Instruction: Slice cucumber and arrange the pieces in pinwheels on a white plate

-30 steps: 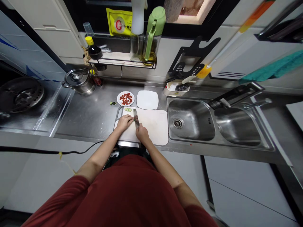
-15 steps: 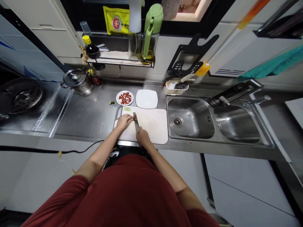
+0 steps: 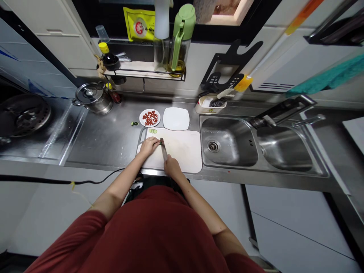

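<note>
Over the white cutting board [image 3: 184, 151], my right hand [image 3: 172, 166] is closed around the handle of a knife [image 3: 164, 150]. Its blade points away from me and rests at the fingertips of my left hand [image 3: 150, 146]. Those fingers are bunched on a small piece of cucumber, mostly hidden, with a bit of green showing beside the blade. A few thin cucumber slices [image 3: 152, 131] lie at the board's far left. Behind the board stand a round plate [image 3: 141, 120] of diced red pieces and a white square plate [image 3: 176, 118]. Cucumber ends [image 3: 134, 123] lie on the counter.
To the right is a double steel sink [image 3: 230, 140] with a faucet [image 3: 308, 120]. A lidded pot [image 3: 93, 98] and a stove burner [image 3: 24, 113] are on the left. A wall rack [image 3: 145, 74] holds bottles, and a utensil holder [image 3: 210, 108] stands behind the sink.
The knife and my right hand have shifted very slightly, the blade tip a little lower toward me. My left hand stays in place on the cucumber.
</note>
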Tool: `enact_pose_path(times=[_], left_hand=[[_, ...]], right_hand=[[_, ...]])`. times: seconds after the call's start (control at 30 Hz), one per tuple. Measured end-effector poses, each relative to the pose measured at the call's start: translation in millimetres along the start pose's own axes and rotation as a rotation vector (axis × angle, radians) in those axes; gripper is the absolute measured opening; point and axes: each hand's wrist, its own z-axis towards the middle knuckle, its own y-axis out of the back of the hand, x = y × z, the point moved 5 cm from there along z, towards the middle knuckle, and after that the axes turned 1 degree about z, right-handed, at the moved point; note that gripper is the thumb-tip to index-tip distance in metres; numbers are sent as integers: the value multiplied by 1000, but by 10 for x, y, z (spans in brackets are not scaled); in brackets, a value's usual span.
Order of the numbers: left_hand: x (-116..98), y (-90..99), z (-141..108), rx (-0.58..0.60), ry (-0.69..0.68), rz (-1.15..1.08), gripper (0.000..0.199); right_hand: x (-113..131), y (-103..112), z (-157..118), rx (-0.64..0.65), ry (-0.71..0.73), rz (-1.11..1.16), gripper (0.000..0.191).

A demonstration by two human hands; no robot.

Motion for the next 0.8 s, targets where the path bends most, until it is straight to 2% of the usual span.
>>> enact_pose_path(times=[0.8], left_hand=[[-12, 14, 8, -5, -14, -9, 23]], right_hand=[[93, 11, 186, 8, -4, 3, 25]])
